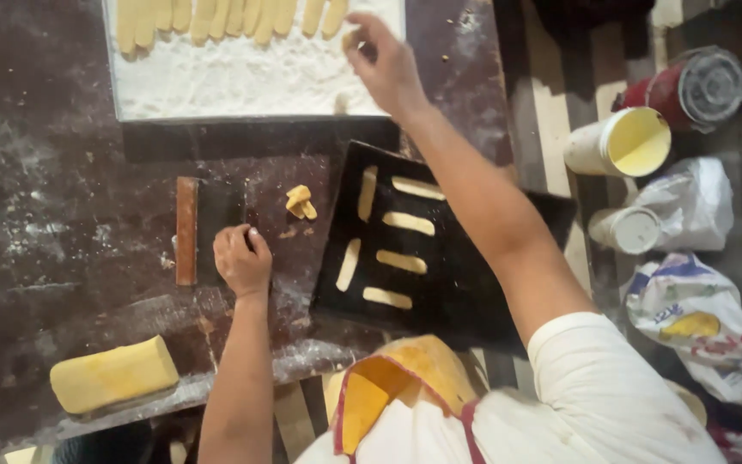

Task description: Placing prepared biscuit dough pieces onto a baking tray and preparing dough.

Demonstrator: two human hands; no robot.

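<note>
My right hand (384, 64) reaches far forward over a white tray of flour (242, 82), its fingers closed on a small piece of dough at the tray's right end. A row of several yellow dough sticks (216, 17) lies along the tray's far edge. My left hand (242, 258) rests as a loose fist on the dark worktop, touching a dough scraper with a wooden handle (186, 230). A black baking tray (465, 283) with several dough sticks (401, 260) lies to the right of that hand. A small dough scrap (301, 202) sits between scraper and tray.
A yellow dough block (113, 374) lies at the near left edge of the floured worktop. On the floor to the right stand a white bucket with yellow contents (620, 142), a red container (689, 90), a white lidded tub (629, 230) and plastic bags (702, 322).
</note>
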